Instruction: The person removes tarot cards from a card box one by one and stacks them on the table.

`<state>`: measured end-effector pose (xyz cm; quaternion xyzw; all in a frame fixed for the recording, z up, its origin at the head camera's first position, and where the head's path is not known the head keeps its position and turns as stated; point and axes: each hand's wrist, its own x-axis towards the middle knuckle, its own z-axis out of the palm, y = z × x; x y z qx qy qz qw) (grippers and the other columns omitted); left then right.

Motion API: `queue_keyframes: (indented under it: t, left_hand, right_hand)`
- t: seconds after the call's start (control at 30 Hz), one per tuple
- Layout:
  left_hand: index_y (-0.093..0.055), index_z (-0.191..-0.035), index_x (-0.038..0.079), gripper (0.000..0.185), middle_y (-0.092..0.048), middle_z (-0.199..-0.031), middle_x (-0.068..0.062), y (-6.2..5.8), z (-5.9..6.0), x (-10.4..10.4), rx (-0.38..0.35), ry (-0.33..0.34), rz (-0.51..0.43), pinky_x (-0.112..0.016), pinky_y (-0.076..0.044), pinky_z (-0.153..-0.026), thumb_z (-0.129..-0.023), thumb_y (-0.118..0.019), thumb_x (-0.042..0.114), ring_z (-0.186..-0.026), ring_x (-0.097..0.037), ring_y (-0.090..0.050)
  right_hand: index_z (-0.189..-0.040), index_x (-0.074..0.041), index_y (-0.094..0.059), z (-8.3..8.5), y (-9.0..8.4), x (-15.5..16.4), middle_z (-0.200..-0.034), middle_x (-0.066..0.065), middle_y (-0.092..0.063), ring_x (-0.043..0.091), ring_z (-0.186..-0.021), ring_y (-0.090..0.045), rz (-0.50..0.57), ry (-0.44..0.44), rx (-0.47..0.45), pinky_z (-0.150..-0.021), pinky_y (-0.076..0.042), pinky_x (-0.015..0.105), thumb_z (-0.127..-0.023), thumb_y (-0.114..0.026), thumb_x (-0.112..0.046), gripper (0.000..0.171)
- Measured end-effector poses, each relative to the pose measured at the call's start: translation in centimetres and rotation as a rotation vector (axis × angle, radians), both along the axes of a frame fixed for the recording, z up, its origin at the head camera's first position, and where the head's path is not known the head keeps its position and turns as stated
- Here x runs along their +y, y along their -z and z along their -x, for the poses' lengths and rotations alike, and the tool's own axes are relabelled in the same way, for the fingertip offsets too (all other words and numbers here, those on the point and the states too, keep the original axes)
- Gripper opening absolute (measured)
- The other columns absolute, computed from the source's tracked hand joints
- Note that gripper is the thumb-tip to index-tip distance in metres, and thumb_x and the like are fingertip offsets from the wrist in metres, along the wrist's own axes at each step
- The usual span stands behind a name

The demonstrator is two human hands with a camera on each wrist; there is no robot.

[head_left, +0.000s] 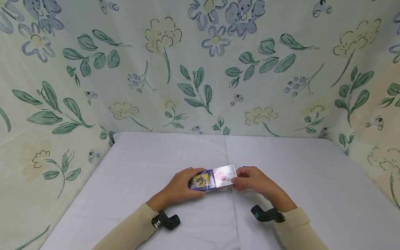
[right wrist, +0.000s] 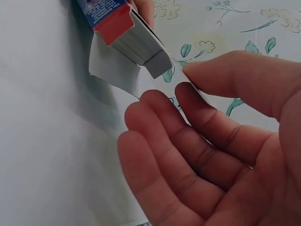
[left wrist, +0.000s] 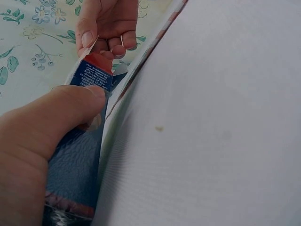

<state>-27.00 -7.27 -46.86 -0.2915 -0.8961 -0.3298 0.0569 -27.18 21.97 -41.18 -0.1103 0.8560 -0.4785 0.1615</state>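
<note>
My left hand grips a dark blue card box with a yellow picture, lying along the palm. In the left wrist view the thumb presses on the box's narrow side, just below white print. A shiny white card with a red mark reaches out over the box's right end. Its far edge is pinched between thumb and index finger of my right hand; the other fingers curve loosely below. In the right wrist view the box's end is open, showing a stack of cards, a red flap and a hanging pale flap.
A white cloth covers the table, with a fold line running front to back. Behind my right hand peeks a small blue-edged item, mostly hidden. Floral fabric walls off the back and sides.
</note>
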Motion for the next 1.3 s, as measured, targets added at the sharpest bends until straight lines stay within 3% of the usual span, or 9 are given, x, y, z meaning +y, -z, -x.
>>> queue_keyframes:
  t: [0.23,0.4,0.57,0.73,1.03,1.3]
  left_hand:
    - [-0.048,-0.139,0.032,0.075,-0.055,-0.104,0.013,0.0,0.0,0.0,0.004,0.004,-0.011,-0.027,-0.042,-0.074,-0.074,-0.074,0.058,-0.088,-0.007,-0.05]
    - [-0.047,-0.14,0.036,0.075,-0.054,-0.103,0.015,0.2,0.1,-0.1,0.009,0.005,-0.005,-0.027,-0.041,-0.075,-0.074,-0.073,0.06,-0.088,-0.006,-0.05]
    - [-0.047,-0.14,0.036,0.075,-0.054,-0.104,0.015,0.2,0.0,-0.1,0.002,0.006,-0.013,-0.027,-0.042,-0.075,-0.074,-0.074,0.059,-0.089,-0.006,-0.05]
    - [-0.046,-0.14,0.036,0.075,-0.054,-0.105,0.014,0.0,0.0,-0.1,-0.009,0.005,-0.011,-0.027,-0.042,-0.075,-0.074,-0.074,0.059,-0.089,-0.006,-0.05]
    - [-0.046,-0.141,0.035,0.076,-0.055,-0.109,0.013,0.1,0.0,0.0,-0.014,0.004,-0.003,-0.028,-0.042,-0.078,-0.075,-0.073,0.06,-0.091,-0.006,-0.05]
    - [-0.046,-0.141,0.034,0.076,-0.055,-0.106,0.013,0.1,0.0,-0.1,-0.003,0.005,-0.006,-0.028,-0.042,-0.076,-0.075,-0.073,0.06,-0.09,-0.007,-0.05]
  right_hand:
    - [-0.097,-0.002,-0.063,0.2,-0.3,0.9,-0.093,0.01,-0.069,0.022,-0.082,-0.065,0.023,0.03,0.005,-0.076,-0.054,0.035,-0.089,-0.07,-0.027,0.027]
    - [-0.105,0.003,-0.06,0.3,-0.4,1.3,-0.094,0.016,-0.069,0.028,-0.083,-0.066,0.089,0.049,-0.005,-0.075,-0.054,0.036,-0.091,-0.065,-0.022,0.029]
    - [-0.114,0.005,-0.057,0.4,-0.4,1.5,-0.098,0.016,-0.07,0.033,-0.086,-0.069,0.166,0.122,-0.029,-0.075,-0.055,0.036,-0.094,-0.061,-0.019,0.031]
    - [-0.115,0.008,-0.055,0.5,-0.4,1.6,-0.098,0.018,-0.07,0.036,-0.088,-0.069,0.245,0.161,-0.04,-0.076,-0.054,0.038,-0.096,-0.059,-0.016,0.031]
    - [-0.125,0.002,-0.053,0.5,-1.0,2.4,-0.12,0.021,-0.061,0.036,-0.093,-0.068,0.268,0.287,-0.002,-0.081,-0.053,0.04,-0.095,-0.061,-0.019,0.038]
    - [-0.128,0.0,-0.051,0.7,-1.4,3.5,-0.125,0.021,-0.059,0.037,-0.098,-0.065,0.268,0.336,0.031,-0.083,-0.052,0.037,-0.092,-0.064,-0.021,0.043]
